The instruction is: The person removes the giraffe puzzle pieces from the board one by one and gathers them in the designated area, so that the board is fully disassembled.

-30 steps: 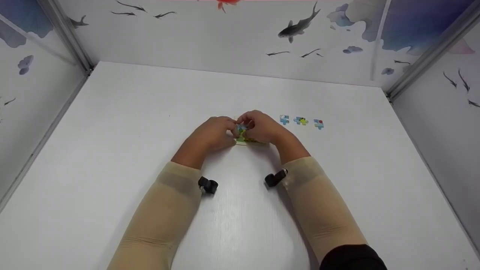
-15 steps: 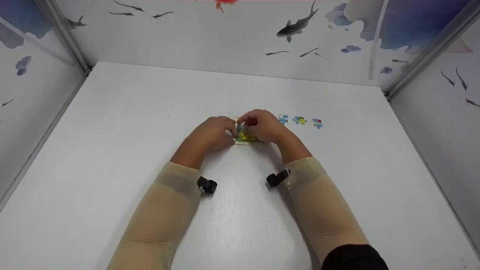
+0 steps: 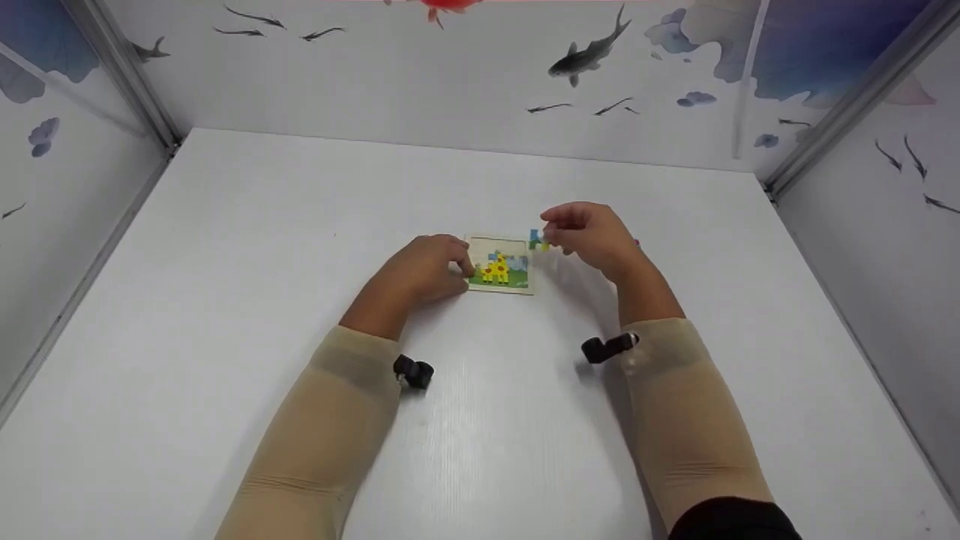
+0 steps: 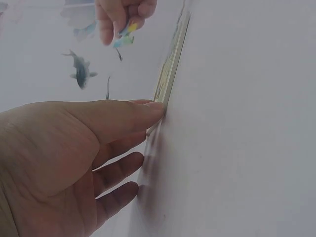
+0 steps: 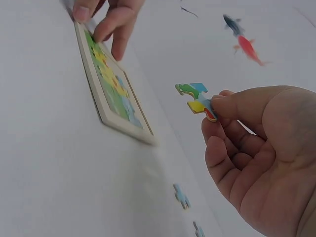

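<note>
A small wooden jigsaw board (image 3: 499,244) lies flat on the table, partly filled with giraffe-picture pieces along its lower part; bare wood shows along the top. My left hand (image 3: 429,266) holds the board's left edge, the thumb (image 4: 148,112) on its near corner and a finger over the frame. To the right of the board, raised off the table, my right hand (image 3: 596,234) pinches a jigsaw piece (image 5: 200,100) of blue, green, yellow and red between thumb and fingers. The other fingers of that hand are curled.
Two loose jigsaw pieces (image 5: 181,196) lie on the white table (image 3: 300,202) below my right hand in the right wrist view; in the head view that hand mostly covers them. White panels printed with fish (image 3: 589,54) stand behind and at both sides.
My right hand has lifted off the board and moved to the right with the jigsaw piece in its fingers, uncovering the giraffe picture. The left hand stays at the board's left edge.
</note>
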Motion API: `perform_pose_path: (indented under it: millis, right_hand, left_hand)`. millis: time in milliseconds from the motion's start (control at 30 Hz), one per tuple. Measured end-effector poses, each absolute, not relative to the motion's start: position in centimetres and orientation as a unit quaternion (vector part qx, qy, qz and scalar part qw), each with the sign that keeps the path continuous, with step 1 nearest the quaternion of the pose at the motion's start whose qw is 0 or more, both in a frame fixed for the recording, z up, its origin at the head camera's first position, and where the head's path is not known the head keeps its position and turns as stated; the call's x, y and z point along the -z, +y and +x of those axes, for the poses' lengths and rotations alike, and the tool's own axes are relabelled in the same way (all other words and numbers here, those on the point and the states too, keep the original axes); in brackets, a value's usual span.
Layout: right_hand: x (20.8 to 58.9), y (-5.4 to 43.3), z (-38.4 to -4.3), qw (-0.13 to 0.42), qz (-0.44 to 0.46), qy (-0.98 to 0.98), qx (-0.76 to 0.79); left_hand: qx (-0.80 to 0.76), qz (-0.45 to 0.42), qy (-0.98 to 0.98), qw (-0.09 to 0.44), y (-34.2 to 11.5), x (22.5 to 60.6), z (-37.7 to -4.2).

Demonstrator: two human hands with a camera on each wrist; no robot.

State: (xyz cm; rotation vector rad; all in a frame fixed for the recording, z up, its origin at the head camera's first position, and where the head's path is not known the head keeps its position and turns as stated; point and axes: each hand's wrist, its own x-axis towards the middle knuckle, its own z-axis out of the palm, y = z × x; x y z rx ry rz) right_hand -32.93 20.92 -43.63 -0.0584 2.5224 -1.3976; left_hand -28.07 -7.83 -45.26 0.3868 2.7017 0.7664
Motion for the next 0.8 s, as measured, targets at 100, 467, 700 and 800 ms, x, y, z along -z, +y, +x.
perform_pose_path:
  millis: [100, 467, 700, 800]
  right_hand:
    - [43.8, 22.7, -32.9, 0.133, 0.000, 0.867, 0.480]
    - [44.9, 25.1, -33.3, 0.150, 0.059, 0.874, 0.458]
    - [45.4, 25.3, -33.3, 0.157, 0.083, 0.890, 0.420]
    - [45.4, 25.3, -33.3, 0.160, 0.087, 0.894, 0.410]
  left_hand:
    - [-0.267, 0.136, 0.942, 0.152, -7.9, 45.3, -28.0]
    - [-0.276, 0.144, 0.939, 0.146, -8.2, 45.6, -28.3]
    - [-0.267, 0.146, 0.941, 0.149, -8.1, 45.5, -28.3]
    - [-0.268, 0.147, 0.940, 0.150, -8.0, 45.5, -28.2]
